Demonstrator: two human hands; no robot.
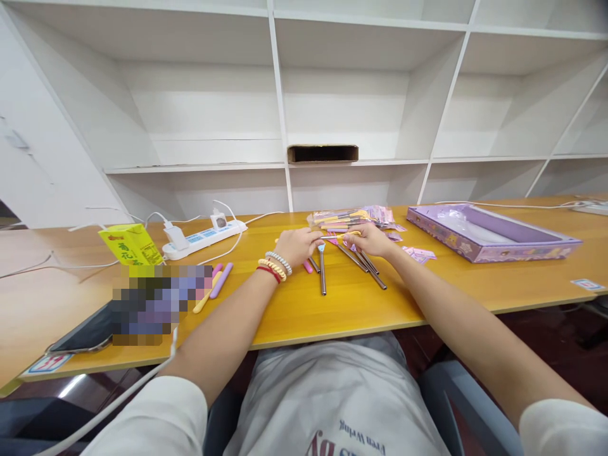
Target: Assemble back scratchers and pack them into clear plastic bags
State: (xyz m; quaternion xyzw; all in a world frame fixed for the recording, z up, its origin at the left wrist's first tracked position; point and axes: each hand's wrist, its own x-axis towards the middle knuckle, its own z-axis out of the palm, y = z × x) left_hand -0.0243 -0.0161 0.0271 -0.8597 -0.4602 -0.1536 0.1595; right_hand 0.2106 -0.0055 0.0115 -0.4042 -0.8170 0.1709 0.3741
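Observation:
My left hand [298, 246], with beaded bands at its wrist, pinches one end of a slim metal rod with a yellow end [350, 235]. The fingers of my right hand [369, 240] close on the yellow end, so the rod lies level between both hands, just above the table. Below it are several metal tubes: one with a blue tip [323, 271] points towards me, and others [373, 269] fan out to the right. A pink stick [308, 266] lies close to my left fingers. The finer shape of the held rod is too small to make out.
Clear packets [354, 216] of similar sticks lie behind my hands. To the right stands a purple open box [494, 233]. At left are purple [221, 280] and yellow sticks [208, 292], a yellow carton [130, 246], a dark phone [85, 329] and a power strip [204, 239] with cables.

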